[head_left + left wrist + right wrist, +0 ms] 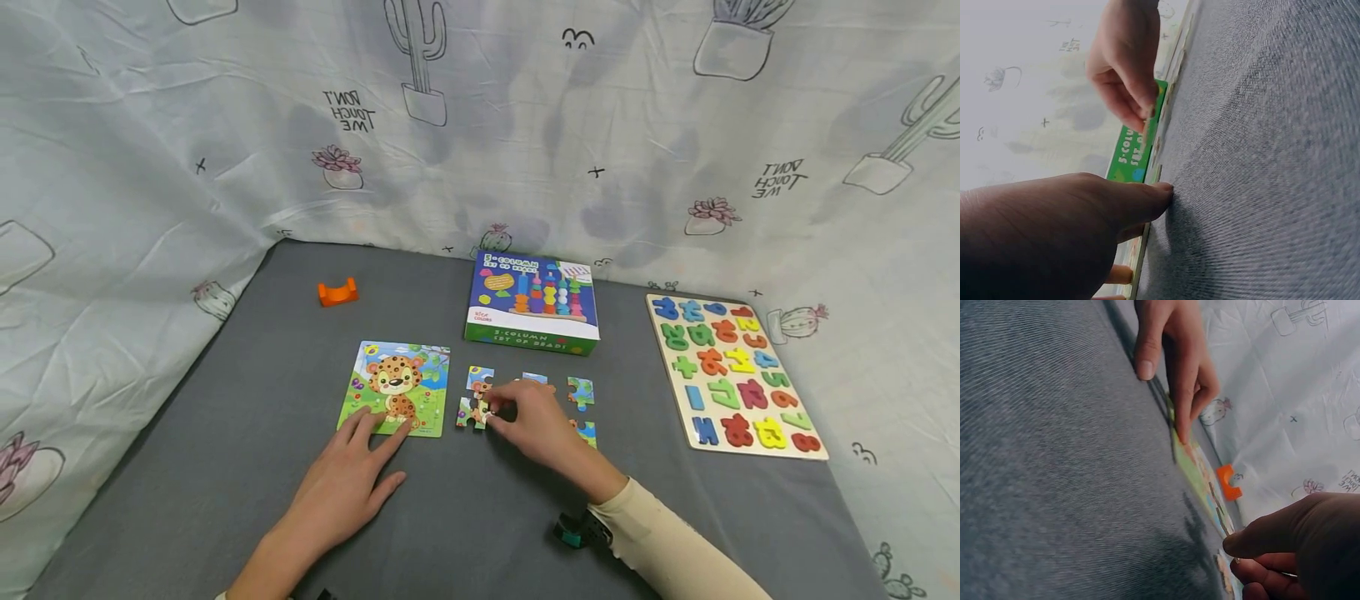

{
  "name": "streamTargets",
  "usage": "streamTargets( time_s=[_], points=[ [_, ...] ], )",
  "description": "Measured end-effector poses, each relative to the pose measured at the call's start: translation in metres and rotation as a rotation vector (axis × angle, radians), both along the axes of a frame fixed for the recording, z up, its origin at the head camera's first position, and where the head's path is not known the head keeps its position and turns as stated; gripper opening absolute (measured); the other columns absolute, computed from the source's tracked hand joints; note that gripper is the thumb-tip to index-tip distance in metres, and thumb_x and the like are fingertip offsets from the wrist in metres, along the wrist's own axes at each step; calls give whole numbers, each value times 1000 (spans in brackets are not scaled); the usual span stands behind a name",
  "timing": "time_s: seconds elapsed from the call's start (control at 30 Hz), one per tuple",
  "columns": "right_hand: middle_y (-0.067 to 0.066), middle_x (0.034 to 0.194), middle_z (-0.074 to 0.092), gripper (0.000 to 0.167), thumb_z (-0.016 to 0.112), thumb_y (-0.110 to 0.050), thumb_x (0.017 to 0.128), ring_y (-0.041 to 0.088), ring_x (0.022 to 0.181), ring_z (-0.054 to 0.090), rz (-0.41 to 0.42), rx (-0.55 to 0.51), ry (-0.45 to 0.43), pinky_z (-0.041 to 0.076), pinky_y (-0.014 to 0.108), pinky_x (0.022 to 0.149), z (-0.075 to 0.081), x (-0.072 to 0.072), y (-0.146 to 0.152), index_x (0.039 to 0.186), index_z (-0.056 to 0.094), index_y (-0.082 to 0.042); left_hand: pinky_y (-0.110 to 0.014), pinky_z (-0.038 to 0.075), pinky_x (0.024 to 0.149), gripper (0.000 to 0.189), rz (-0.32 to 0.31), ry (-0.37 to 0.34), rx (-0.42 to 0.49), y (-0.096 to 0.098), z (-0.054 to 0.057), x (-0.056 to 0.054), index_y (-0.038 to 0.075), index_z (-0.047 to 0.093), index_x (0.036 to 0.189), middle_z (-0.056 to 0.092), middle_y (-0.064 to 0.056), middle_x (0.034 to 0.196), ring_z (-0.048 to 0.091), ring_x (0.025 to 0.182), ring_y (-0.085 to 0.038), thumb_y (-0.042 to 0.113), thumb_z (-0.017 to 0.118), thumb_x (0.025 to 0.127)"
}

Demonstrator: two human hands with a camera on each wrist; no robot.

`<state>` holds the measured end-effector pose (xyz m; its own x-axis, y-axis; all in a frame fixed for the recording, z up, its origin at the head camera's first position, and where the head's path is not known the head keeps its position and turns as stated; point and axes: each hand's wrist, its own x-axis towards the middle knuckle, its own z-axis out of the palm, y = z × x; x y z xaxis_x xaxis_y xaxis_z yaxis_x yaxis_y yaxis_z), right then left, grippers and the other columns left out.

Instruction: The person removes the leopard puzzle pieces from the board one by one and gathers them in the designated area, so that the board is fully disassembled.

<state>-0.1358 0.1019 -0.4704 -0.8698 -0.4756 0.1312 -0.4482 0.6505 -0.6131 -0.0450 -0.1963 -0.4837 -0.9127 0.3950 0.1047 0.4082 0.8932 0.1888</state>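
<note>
A square puzzle board (420, 417) with a cartoon leopard lies left of the middle of the table. My left hand (341, 487) rests its spread, nearly straight fingers on the board's lower part, the thumb off to the side. Just right of the board, my right hand (542, 421) pinches a jigsaw piece (472, 412) between thumb and fingertips. In the left wrist view this piece (1147, 128) is seen edge-on, tilted above the cloth. Another jigsaw piece (477, 377) lies right behind it. My right hand partly hides other pieces.
Loose jigsaw pieces (581, 392) lie to the right of my right hand. Behind them is a bead-set box (532, 300). A wooden letter board (712, 425) stands far right, and an orange curved block (338, 292) at the back left. Patterned cloth (517, 167) hangs behind the grey table.
</note>
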Motion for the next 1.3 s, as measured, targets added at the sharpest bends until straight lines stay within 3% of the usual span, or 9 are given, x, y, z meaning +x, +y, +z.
streamTargets(
  time_s=[0.27, 0.83, 1.1, 1.3],
  points=[
    [-5, 89, 69, 16, 87, -6, 90, 17, 86, 62, 33, 17, 8, 52, 37, 79, -11, -1, 1, 105, 82, -10, -59, 52, 105, 67, -1, -5, 4, 0, 0, -1, 19, 64, 155, 55, -21, 144, 48, 139, -47, 40, 85, 95],
    [-4, 88, 69, 18, 88, -5, 88, 19, 86, 61, 41, 54, 48, 52, 41, 81, -12, -2, 1, 105, 82, -9, -59, 52, 106, 67, 3, -1, 10, 0, -2, 0, 20, 63, 156, 54, -20, 145, 47, 140, -46, 41, 85, 96],
    [0, 94, 69, 22, 90, -11, 88, 19, 91, 59, 22, 43, 107, 54, 40, 80, -3, -4, -4, 109, 82, -9, -59, 49, 111, 66, -25, 7, 15, -4, -5, -1, 19, 63, 156, 55, -20, 149, 48, 142, -46, 42, 83, 97],
    [6, 108, 71, 35, 89, -20, 92, 25, 105, 61, 66, 88, 71, 56, 43, 86, 10, -9, -22, 123, 80, -7, -55, 50, 111, 67, -38, -1, 8, -11, -2, -2, 12, 64, 153, 55, -16, 149, 48, 142, -40, 42, 84, 97]
  ],
)
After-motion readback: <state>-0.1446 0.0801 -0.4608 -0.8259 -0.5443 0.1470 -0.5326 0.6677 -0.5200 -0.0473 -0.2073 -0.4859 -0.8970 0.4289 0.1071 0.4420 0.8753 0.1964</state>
